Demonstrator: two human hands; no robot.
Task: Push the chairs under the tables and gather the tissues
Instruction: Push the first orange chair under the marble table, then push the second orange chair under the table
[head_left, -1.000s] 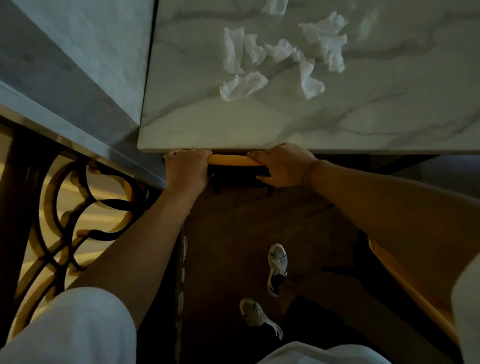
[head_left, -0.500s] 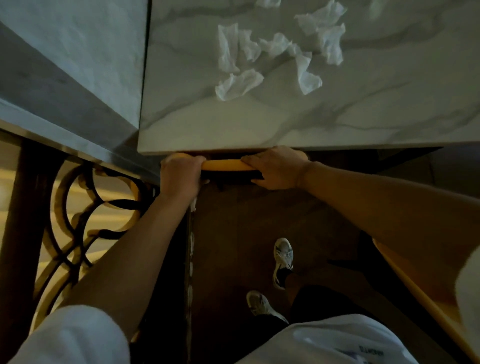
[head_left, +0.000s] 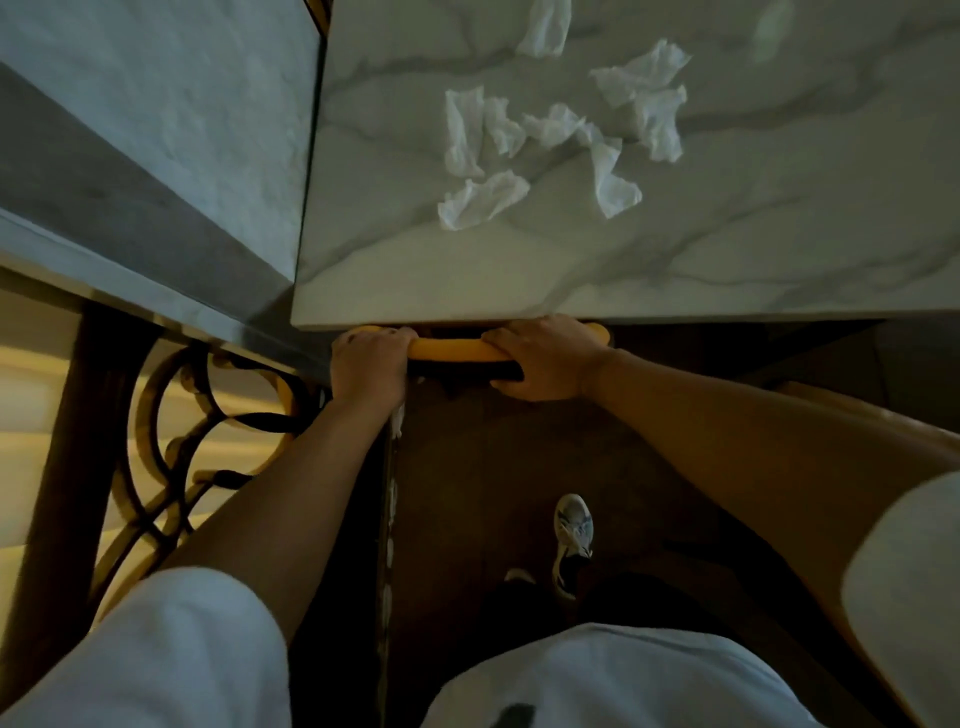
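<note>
The yellow top rail of a chair (head_left: 451, 349) shows right at the near edge of the white marble table (head_left: 519, 280); the rest of the chair is hidden beneath the tabletop. My left hand (head_left: 370, 366) grips the rail's left end and my right hand (head_left: 543, 358) grips its right end. Several crumpled white tissues (head_left: 550, 140) lie scattered on the tabletop, beyond my hands.
A pale stone ledge (head_left: 156, 171) runs along the left, with a dark scrolled iron railing (head_left: 171, 431) below it. Another yellow chair edge (head_left: 883, 431) shows at the right behind my right arm. My shoes (head_left: 571, 540) stand on dark floor.
The chair rail has stayed at the table edge with both hands gripping it. My view has shifted slightly nearer, and my feet have stepped forward.
</note>
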